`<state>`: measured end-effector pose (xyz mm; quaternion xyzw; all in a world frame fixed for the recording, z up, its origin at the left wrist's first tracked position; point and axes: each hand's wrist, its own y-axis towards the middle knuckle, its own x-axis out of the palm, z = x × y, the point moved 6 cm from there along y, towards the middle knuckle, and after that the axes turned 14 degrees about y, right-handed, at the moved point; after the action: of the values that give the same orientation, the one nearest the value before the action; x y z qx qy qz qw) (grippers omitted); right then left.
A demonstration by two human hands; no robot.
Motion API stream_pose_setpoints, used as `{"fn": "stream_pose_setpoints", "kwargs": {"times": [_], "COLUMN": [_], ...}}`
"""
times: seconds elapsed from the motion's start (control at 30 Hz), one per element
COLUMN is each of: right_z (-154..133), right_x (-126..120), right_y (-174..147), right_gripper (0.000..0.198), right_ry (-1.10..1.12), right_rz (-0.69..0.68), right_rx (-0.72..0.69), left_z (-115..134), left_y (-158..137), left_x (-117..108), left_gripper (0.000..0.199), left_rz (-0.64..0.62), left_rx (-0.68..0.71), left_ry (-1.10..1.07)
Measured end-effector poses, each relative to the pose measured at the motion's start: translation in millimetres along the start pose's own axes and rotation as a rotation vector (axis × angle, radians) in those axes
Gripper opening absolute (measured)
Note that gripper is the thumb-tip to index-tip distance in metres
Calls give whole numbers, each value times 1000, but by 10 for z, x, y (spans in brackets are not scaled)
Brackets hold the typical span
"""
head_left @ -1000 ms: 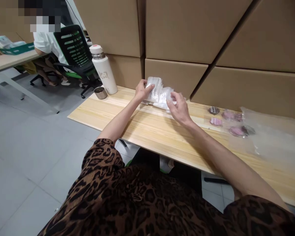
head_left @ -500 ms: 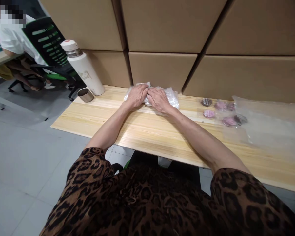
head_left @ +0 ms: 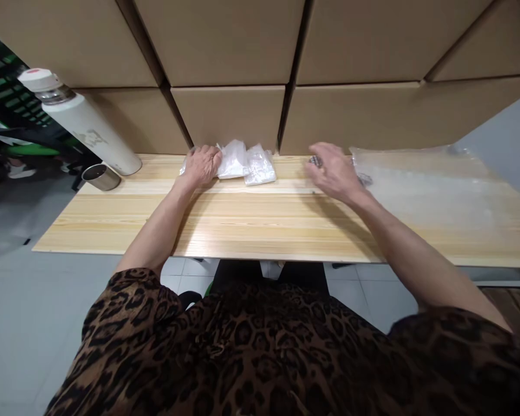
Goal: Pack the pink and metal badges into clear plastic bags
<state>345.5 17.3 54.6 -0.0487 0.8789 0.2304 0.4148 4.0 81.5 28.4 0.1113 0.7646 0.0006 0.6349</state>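
My left hand (head_left: 203,163) lies with its fingers laid flat on the left end of several clear plastic bags (head_left: 260,166), close against the boxes. It looks open, palm down. Further right, my right hand (head_left: 335,172) is slightly blurred, with thumb and fingers apart around a small round dark packet (head_left: 315,161) that sits on the table. Partly hidden behind that wrist is another small dark packet (head_left: 364,179). The pink packets are covered by my right hand.
Brown cardboard boxes (head_left: 227,115) line the back of the wooden table (head_left: 251,225). A white thermos (head_left: 97,130) and a metal cup (head_left: 101,177) stand at the left. Clear plastic sheeting (head_left: 433,185) lies at the right. A chair (head_left: 8,98) is behind the thermos.
Both hands were together on the plastic bags. My right hand has moved right to the small packets; my left has stayed on the bags. The view has turned right.
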Motion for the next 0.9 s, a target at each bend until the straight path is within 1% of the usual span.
{"fn": "stream_pose_setpoints", "kwargs": {"times": [0.07, 0.1, 0.13, 0.17, 0.2, 0.27, 0.33, 0.4, 0.47, 0.57, 0.63, 0.7, 0.77, 0.83, 0.87, 0.9], "right_z": [439, 640, 808, 938, 1031, 1130, 1163, 1169, 1156, 1132, 1088, 977, 796, 545, 386, 204], "right_x": [-306, -421, -507, -571, -616, -668, -712, -762, -822, -903, -950, -998, -1023, -977, -913, -818], "right_y": [-325, -487, -638, -769, -875, -1015, -1086, -1119, -1137, -1179, -1224, -1273, -1326, -1383, -1409, -1434], "right_gripper": [41, 42, 42, 41, 37, 28, 29, 36, 37, 34, 35, 39, 41, 41, 41, 39], "right_ry": [-178, -256, -311, -334, -329, -282, -223, -160, -109, -73, 0, 44, 19, -41, -59, -66], "right_rz": [22, 16, 2, -2, 4, 44, 111, 183, 255, 326, 372, 426, 470, 484, 472, 445], "right_rx": [210, 321, 408, 463, 483, 459, 406, 366, 345, 398, 428, 383, 298, 206, 150, 83], "left_z": [6, 6, 3, -6, -15, -24, -11, 28, 87, 178, 245, 355, 556, 861, 1043, 1231], "left_y": [-23, -31, -37, -42, -47, -66, -102, -156, -212, -277, -316, -386, -523, -738, -864, -990], "left_x": [-21, -28, -35, -44, -58, -103, -166, -237, -301, -387, -460, -562, -684, -791, -818, -815], "left_gripper": [67, 68, 68, 69, 69, 70, 71, 70, 69, 66, 66, 67, 71, 80, 84, 87], "left_rz": [42, 64, 87, 110, 134, 180, 215, 237, 247, 262, 294, 347, 400, 400, 352, 260], "left_rx": [-17, -20, -24, -31, -40, -56, -66, -64, -49, -23, -14, 12, 88, 219, 290, 340], "left_ry": [-18, -29, -42, -57, -74, -108, -139, -162, -182, -216, -243, -291, -387, -547, -655, -778]}}
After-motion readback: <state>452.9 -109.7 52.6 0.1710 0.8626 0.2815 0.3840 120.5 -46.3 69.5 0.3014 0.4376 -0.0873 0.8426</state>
